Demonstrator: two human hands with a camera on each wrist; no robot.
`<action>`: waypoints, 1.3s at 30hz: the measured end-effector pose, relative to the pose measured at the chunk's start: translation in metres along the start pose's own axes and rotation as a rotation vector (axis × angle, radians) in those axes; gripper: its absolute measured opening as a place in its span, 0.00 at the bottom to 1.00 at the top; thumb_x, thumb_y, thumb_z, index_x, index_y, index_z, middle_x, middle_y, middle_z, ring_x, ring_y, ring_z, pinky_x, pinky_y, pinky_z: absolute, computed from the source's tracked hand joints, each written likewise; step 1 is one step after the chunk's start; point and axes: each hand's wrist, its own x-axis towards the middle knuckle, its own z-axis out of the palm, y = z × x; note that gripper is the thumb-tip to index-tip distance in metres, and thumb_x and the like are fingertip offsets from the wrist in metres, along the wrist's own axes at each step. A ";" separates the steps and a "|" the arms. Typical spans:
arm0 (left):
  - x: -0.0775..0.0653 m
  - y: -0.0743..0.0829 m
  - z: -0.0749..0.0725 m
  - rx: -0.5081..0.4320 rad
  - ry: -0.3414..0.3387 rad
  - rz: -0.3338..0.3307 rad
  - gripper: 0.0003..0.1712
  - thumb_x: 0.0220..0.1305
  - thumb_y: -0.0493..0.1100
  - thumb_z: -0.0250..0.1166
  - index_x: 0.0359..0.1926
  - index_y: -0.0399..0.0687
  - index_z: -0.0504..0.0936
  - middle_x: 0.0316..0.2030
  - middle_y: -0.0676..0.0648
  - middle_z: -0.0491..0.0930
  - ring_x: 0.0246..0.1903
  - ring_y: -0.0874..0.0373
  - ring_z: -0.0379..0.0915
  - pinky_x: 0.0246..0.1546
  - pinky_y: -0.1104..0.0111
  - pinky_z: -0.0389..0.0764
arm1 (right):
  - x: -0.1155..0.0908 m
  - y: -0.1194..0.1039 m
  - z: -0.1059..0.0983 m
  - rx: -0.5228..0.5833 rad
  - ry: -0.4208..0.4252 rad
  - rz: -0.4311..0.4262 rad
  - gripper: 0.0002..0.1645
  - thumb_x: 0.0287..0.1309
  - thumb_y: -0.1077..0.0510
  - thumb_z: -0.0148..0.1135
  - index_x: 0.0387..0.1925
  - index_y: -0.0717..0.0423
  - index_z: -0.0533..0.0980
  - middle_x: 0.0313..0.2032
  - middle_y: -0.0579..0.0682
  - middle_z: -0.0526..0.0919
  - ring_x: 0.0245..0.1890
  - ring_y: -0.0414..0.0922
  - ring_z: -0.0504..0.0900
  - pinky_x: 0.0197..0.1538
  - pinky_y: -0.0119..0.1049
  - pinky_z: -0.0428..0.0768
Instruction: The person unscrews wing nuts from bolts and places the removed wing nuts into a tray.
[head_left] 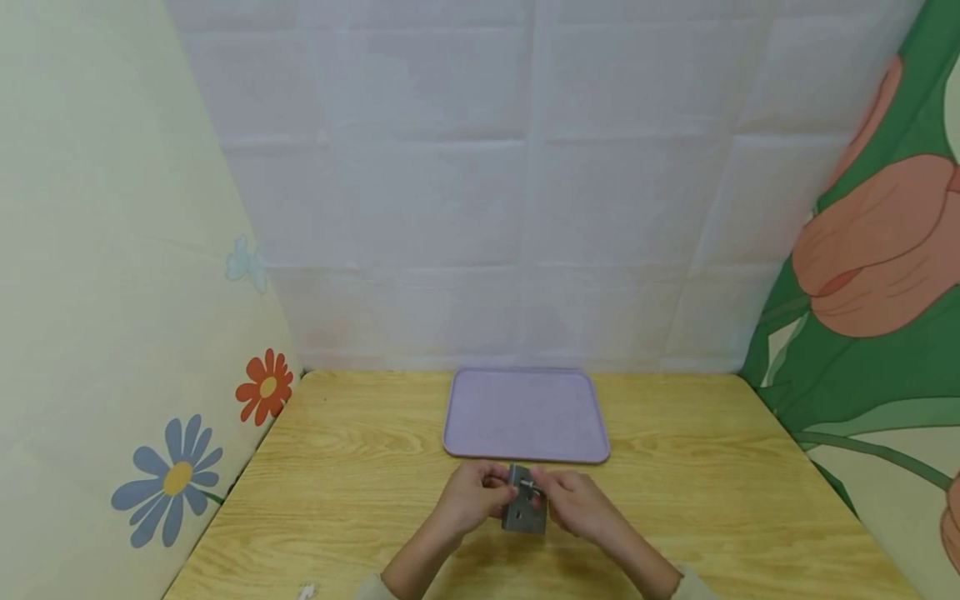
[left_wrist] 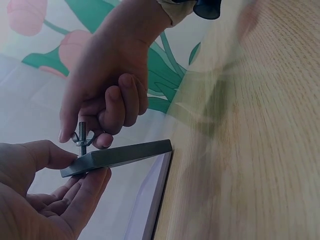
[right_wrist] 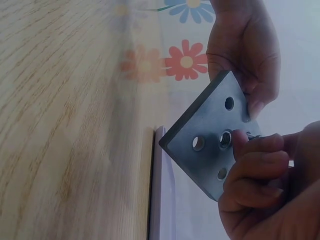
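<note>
A grey metal plate (head_left: 525,522) with several holes is held above the table, just in front of the tray. My left hand (head_left: 471,502) pinches its far end, thumb on the upper face and fingers beneath, as the left wrist view shows. From that end of the plate (left_wrist: 132,154) a threaded bolt (left_wrist: 82,128) stands upright, with a wing nut (left_wrist: 90,137) on it. My right hand (head_left: 583,505) pinches the wing nut between thumb and curled fingers. In the right wrist view the right fingers hide most of the bolt, while the plate (right_wrist: 197,127) shows its open holes.
A lilac tray (head_left: 525,417) lies at the back middle of the wood-grain table (head_left: 360,467). Close to the front edge, left of the hands, is a small white item (head_left: 307,591). Cloth hangings with printed flowers (head_left: 177,479) enclose the sides and back.
</note>
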 end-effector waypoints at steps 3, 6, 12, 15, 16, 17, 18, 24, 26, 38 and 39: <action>0.000 -0.001 0.000 0.003 -0.003 -0.002 0.10 0.58 0.31 0.67 0.42 0.31 0.82 0.31 0.46 0.83 0.30 0.57 0.82 0.28 0.65 0.87 | 0.000 0.000 0.001 0.011 -0.016 -0.004 0.33 0.74 0.37 0.48 0.27 0.58 0.81 0.11 0.42 0.68 0.11 0.37 0.61 0.16 0.28 0.58; 0.000 0.000 0.000 0.007 -0.004 -0.012 0.11 0.58 0.31 0.67 0.43 0.31 0.82 0.31 0.47 0.83 0.30 0.57 0.82 0.28 0.65 0.87 | 0.001 0.000 0.001 0.004 -0.029 -0.013 0.32 0.75 0.39 0.48 0.27 0.58 0.80 0.11 0.42 0.68 0.12 0.38 0.61 0.16 0.28 0.58; 0.000 -0.001 -0.001 0.005 -0.004 -0.020 0.10 0.59 0.30 0.67 0.43 0.31 0.82 0.31 0.47 0.83 0.30 0.57 0.82 0.29 0.65 0.88 | 0.001 0.001 0.002 -0.179 0.009 -0.154 0.24 0.73 0.40 0.54 0.28 0.52 0.80 0.15 0.39 0.68 0.16 0.34 0.64 0.17 0.27 0.60; 0.000 -0.001 -0.001 -0.005 -0.005 -0.010 0.10 0.59 0.30 0.67 0.42 0.31 0.82 0.31 0.46 0.83 0.30 0.57 0.82 0.28 0.65 0.88 | -0.001 0.000 0.002 -0.324 0.077 -0.249 0.18 0.69 0.41 0.59 0.30 0.48 0.79 0.16 0.36 0.66 0.15 0.32 0.62 0.17 0.27 0.60; 0.000 -0.001 -0.001 -0.011 -0.006 -0.006 0.10 0.59 0.30 0.67 0.42 0.30 0.81 0.31 0.46 0.83 0.30 0.57 0.82 0.28 0.65 0.88 | -0.002 0.000 0.002 -0.367 0.103 -0.275 0.16 0.68 0.41 0.60 0.31 0.46 0.79 0.15 0.35 0.65 0.15 0.31 0.61 0.17 0.27 0.60; -0.001 -0.001 -0.002 -0.017 -0.007 -0.002 0.10 0.58 0.30 0.67 0.42 0.30 0.81 0.31 0.46 0.83 0.30 0.57 0.82 0.28 0.65 0.88 | -0.002 0.000 0.003 -0.401 0.122 -0.295 0.15 0.67 0.41 0.62 0.32 0.45 0.80 0.15 0.34 0.65 0.15 0.30 0.60 0.17 0.26 0.60; -0.001 -0.001 -0.002 -0.020 -0.007 0.000 0.10 0.58 0.30 0.66 0.42 0.30 0.81 0.31 0.46 0.83 0.30 0.57 0.82 0.28 0.65 0.88 | -0.003 -0.001 0.003 -0.430 0.139 -0.315 0.14 0.66 0.41 0.63 0.33 0.45 0.80 0.15 0.33 0.65 0.15 0.30 0.60 0.16 0.26 0.59; 0.000 0.001 -0.003 -0.016 -0.004 -0.008 0.11 0.58 0.31 0.67 0.43 0.30 0.81 0.32 0.46 0.83 0.30 0.57 0.82 0.29 0.65 0.88 | -0.004 -0.005 0.004 -0.535 0.188 -0.364 0.11 0.63 0.47 0.68 0.41 0.48 0.81 0.16 0.32 0.65 0.15 0.29 0.60 0.17 0.26 0.60; 0.000 0.002 -0.003 -0.015 -0.004 -0.011 0.11 0.58 0.31 0.67 0.43 0.30 0.81 0.32 0.46 0.83 0.30 0.57 0.83 0.29 0.64 0.88 | -0.005 -0.006 0.004 -0.552 0.194 -0.365 0.11 0.62 0.49 0.69 0.42 0.49 0.81 0.16 0.32 0.66 0.15 0.29 0.60 0.17 0.26 0.60; 0.002 0.002 -0.002 -0.005 0.004 -0.007 0.12 0.58 0.31 0.67 0.43 0.29 0.81 0.32 0.45 0.83 0.31 0.56 0.82 0.29 0.65 0.88 | -0.006 -0.011 0.001 -0.539 0.226 -0.359 0.10 0.65 0.49 0.66 0.43 0.48 0.82 0.15 0.32 0.65 0.14 0.29 0.59 0.17 0.26 0.60; 0.001 0.001 -0.002 -0.005 0.007 -0.006 0.12 0.58 0.31 0.67 0.43 0.29 0.81 0.32 0.45 0.83 0.31 0.57 0.82 0.29 0.65 0.88 | -0.005 -0.011 0.000 -0.516 0.230 -0.352 0.09 0.66 0.48 0.65 0.42 0.47 0.82 0.15 0.33 0.64 0.14 0.29 0.59 0.17 0.26 0.61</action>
